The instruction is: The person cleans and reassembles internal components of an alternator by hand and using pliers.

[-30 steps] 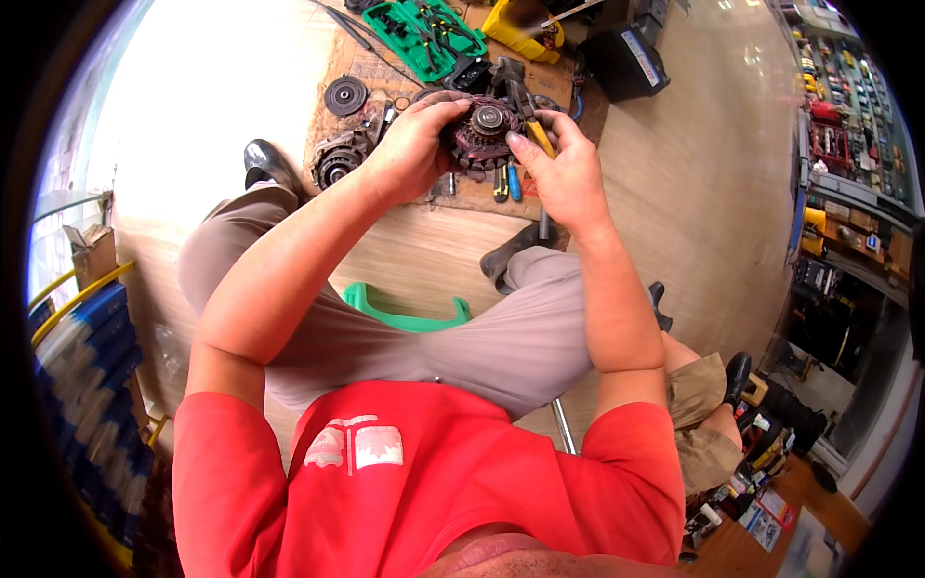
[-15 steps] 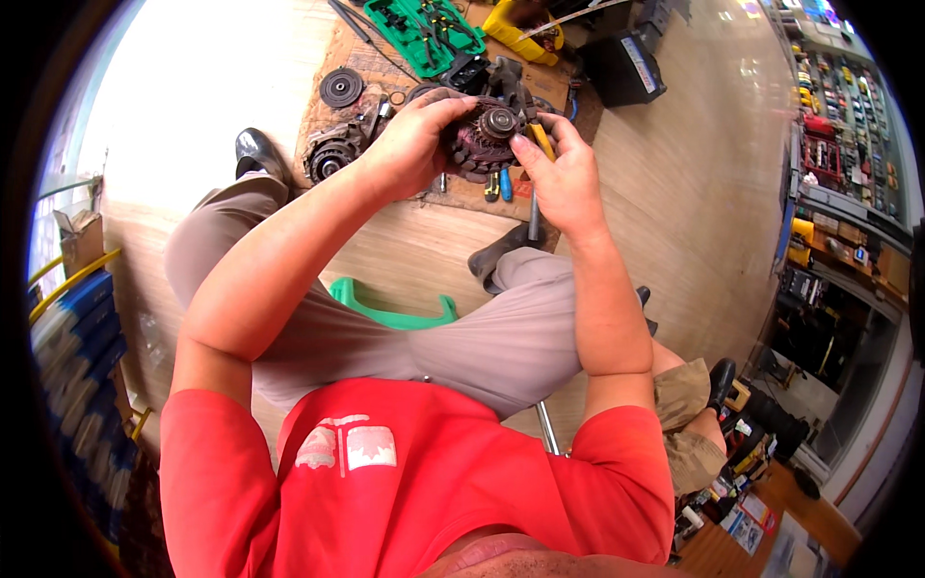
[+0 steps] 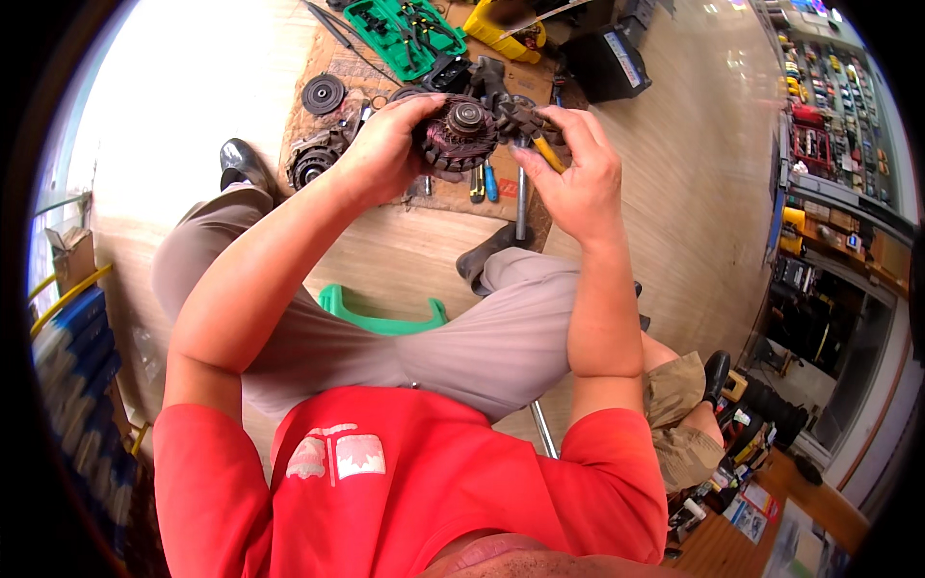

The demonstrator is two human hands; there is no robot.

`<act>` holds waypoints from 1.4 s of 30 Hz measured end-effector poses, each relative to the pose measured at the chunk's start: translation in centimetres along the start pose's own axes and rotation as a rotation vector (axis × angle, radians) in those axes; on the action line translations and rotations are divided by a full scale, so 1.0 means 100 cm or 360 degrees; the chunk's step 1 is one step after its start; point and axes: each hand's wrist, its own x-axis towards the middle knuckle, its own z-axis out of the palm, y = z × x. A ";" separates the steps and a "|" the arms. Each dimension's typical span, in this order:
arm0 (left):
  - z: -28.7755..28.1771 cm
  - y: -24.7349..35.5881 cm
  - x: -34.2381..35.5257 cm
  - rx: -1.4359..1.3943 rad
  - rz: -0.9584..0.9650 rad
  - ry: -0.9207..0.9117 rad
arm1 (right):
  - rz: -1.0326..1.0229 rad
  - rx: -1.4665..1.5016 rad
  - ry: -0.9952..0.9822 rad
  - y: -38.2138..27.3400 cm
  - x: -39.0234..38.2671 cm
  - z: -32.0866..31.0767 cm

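Observation:
My left hand grips a dark, greasy alternator rotor, with its claw teeth around the rim and a round bearing on top. Between the fingers and thumb of my right hand is a dark toothed metal piece, just right of the rotor. A yellow bar-like handle shows beside my right thumb; whether I hold it cannot be made out. Below the parts lie a blue screwdriver handle, a black-and-yellow handle and a metal rod.
On the cardboard are a black pulley-like disc, an alternator housing and a green tool case. A yellow bin and black battery stand behind. A green stool shows between my legs.
My right hand has moved a little to the right relative to my left, widening the gap between them. The toothed piece now shows beside the rotor. The whole view has shifted slightly.

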 end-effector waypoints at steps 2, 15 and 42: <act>-0.001 0.002 -0.001 0.0065 -0.0003 -0.0014 | -0.0108 -0.0156 -0.0022 0.001 0.000 -0.006; 0.012 0.012 -0.007 0.0487 -0.0142 0.0316 | -0.0453 -0.0719 -0.0135 -0.003 -0.004 0.000; 0.002 0.021 -0.014 0.0777 -0.0415 0.0432 | -0.0941 -0.0886 0.0090 0.003 -0.002 0.020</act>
